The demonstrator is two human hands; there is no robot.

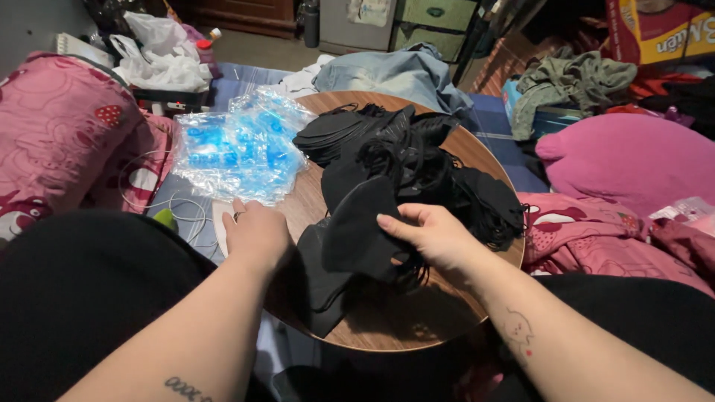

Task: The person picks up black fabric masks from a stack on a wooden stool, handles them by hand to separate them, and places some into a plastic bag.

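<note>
A heap of black face masks (417, 160) lies on a round wooden table (395, 320). My right hand (428, 234) grips a black mask (357, 223) at the near side of the heap, thumb on top. My left hand (257, 231) rests at the table's left edge with fingers curled, touching the near end of a pile of clear plastic bags with blue print (238, 145). Whether it pinches a bag is hidden. More black masks (320, 286) lie flat under the held one.
Pink patterned bedding (59, 134) lies at the left and right. A white cable (175, 205) and a green object sit by the left hand. White plastic bags (160, 59), a denim garment (395, 71), a green garment (570, 78) and a cardboard box (659, 30) lie behind.
</note>
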